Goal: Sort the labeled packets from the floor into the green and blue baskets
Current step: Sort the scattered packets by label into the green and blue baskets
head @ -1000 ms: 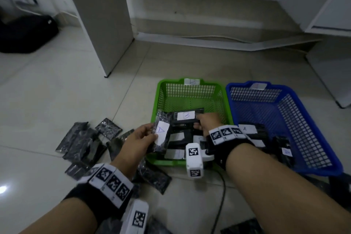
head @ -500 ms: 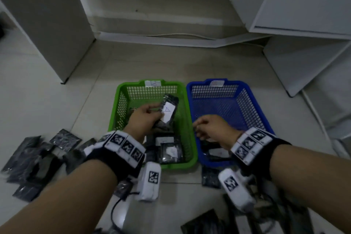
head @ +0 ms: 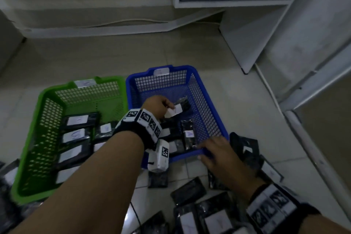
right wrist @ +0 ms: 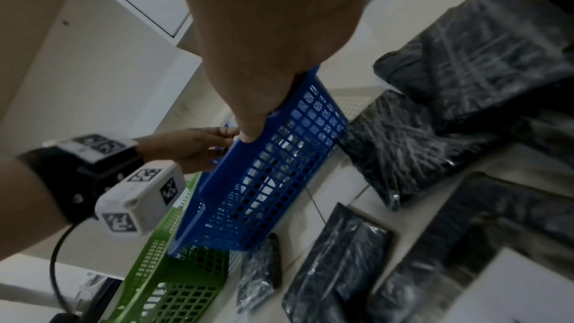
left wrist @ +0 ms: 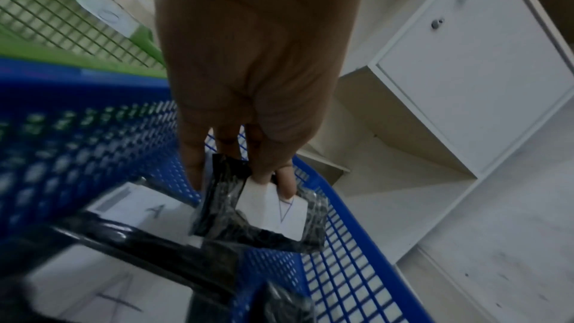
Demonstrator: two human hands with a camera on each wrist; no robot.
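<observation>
Pinching packet (head: pixel 179 107) over blue basket (head: pixel 205 112), left hand (head: pixel 154 105); right hand (head: pixel 215 153) gripping rim.

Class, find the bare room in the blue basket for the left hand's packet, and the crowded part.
Free: the blue basket's far end, between its back wall and the held packet in the left hand. Crowded: the near end, where labeled packets lie by the right hand at the rim.

One labelled packet (head: pixel 179 108) pinched by left hand (head: pixel 154 105) over blue basket (head: pixel 206 112), near rim gripped by right hand (head: pixel 215 153), green basket (head: pixel 40 101) set alongside, part-filled.
</observation>
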